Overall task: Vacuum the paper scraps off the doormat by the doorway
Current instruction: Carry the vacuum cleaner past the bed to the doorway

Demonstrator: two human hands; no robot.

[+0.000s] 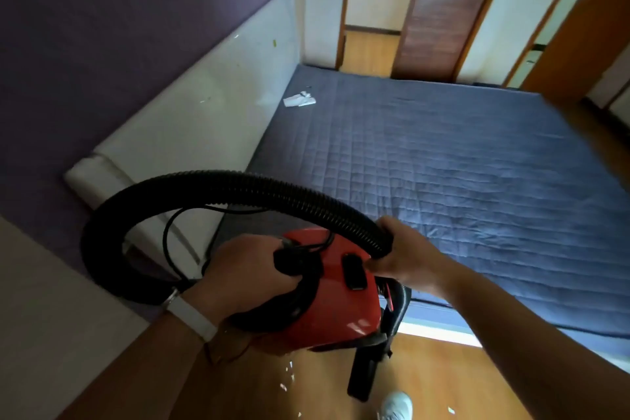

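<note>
Our left hand (252, 269) is curled round the black handle (289, 261) on top of the red vacuum cleaner (337, 303), fingers wrapped under it, so the machine hangs from that grip in front of us. A white wristband (192, 317) sits on that wrist. Our right hand (402, 256) is closed tight round the near end of the black ribbed hose (204, 187), just beside the switch on the vacuum's top. From there the hose arches up and to the left in a wide loop and comes back down behind our left wrist. A thin black cord (168, 242) dangles inside the loop. A black nozzle (363, 375) points down below the vacuum's body.

Under the machine, small white paper scraps (286, 375) lie scattered on the wooden floor (443, 382), near our pale shoe (397, 402). Beyond our hands spreads a blue quilted mattress (460, 164), with a few larger bits of white paper (300, 99) at its far left corner. A white headboard (204, 106) leans along the purple wall (102, 27) to the left, and a doorway (370, 10) opens past the mattress's far edge
</note>
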